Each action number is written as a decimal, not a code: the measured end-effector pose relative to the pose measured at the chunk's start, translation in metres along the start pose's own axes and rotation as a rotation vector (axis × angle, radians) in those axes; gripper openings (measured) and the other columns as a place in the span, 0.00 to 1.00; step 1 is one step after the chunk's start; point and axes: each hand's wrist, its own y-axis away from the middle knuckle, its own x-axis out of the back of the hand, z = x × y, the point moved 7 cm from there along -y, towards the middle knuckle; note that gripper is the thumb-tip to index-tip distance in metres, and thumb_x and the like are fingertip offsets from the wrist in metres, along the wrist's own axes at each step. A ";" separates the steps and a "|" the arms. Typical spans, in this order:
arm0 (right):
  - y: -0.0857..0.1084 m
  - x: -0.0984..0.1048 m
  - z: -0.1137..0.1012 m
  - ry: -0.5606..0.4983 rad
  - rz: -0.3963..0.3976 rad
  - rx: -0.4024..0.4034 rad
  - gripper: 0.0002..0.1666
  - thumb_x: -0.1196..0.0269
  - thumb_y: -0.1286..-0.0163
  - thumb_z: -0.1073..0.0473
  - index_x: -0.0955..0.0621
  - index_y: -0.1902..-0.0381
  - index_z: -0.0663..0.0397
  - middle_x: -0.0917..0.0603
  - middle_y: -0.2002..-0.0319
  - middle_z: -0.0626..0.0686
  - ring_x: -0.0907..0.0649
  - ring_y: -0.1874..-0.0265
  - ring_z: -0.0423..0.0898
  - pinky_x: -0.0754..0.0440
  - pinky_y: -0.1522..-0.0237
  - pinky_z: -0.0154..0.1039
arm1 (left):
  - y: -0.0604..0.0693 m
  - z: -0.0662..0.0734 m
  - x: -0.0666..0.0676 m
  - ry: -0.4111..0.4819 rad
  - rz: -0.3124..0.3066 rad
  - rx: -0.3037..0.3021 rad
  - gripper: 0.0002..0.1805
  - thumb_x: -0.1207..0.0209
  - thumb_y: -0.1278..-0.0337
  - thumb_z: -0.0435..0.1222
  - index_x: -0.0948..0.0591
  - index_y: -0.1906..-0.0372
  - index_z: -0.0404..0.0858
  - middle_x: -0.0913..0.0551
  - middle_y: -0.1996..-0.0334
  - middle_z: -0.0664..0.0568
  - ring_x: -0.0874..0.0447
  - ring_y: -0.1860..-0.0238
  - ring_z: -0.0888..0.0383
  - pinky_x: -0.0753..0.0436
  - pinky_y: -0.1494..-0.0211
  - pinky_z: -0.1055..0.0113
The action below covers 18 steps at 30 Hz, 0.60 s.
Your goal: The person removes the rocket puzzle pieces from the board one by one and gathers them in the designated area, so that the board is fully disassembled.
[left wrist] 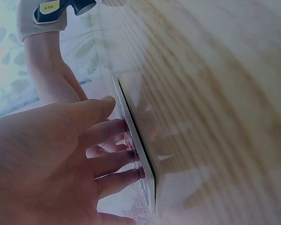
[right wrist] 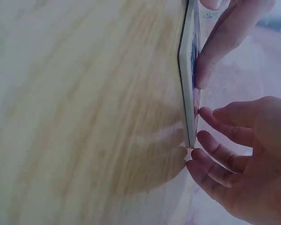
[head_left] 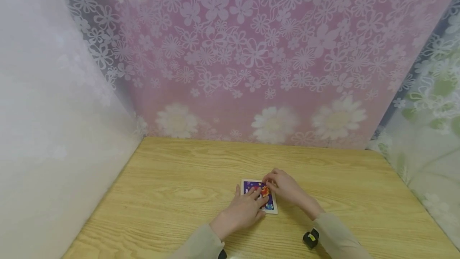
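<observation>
A thin, flat picture board [head_left: 274, 206] with a white border lies on the table; its purple face carries stars and a red-orange figure. My left hand [head_left: 242, 210] rests on it with spread fingers, the fingertips touching the face in the left wrist view. At the board's far right corner, my right hand [head_left: 285, 187] has bent fingertips on the face and by the edge. The right wrist view shows the board [right wrist: 187, 89] edge-on, with the right fingers [right wrist: 218, 157] loosely curved and nothing visible held between them. My left hand hides much of the picture.
The wood-grain table [head_left: 172, 175] stretches around the board. A pink flowered sheet [head_left: 230, 59] hangs at the back, with a pale sheet [head_left: 61, 111] at left and a leafy one [head_left: 431, 111] at right. A black wrist camera [head_left: 310, 238] sits by the right sleeve.
</observation>
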 end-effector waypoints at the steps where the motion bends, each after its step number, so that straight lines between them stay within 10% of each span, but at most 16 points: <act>1: 0.000 0.000 0.000 -0.004 0.009 0.005 0.06 0.36 0.29 0.65 0.13 0.58 0.53 0.22 0.64 0.47 0.24 0.65 0.41 0.23 0.64 0.38 | 0.000 0.000 0.000 0.001 -0.005 0.003 0.28 0.46 0.26 0.52 0.29 0.26 0.55 0.35 0.24 0.50 0.37 0.24 0.50 0.39 0.28 0.32; 18: -0.005 0.003 0.005 -0.151 0.032 -0.014 0.06 0.36 0.30 0.66 0.15 0.57 0.58 0.15 0.65 0.48 0.19 0.65 0.43 0.17 0.60 0.39 | 0.000 0.001 0.003 -0.018 -0.027 0.013 0.27 0.47 0.26 0.52 0.29 0.26 0.56 0.35 0.24 0.51 0.37 0.24 0.52 0.38 0.27 0.33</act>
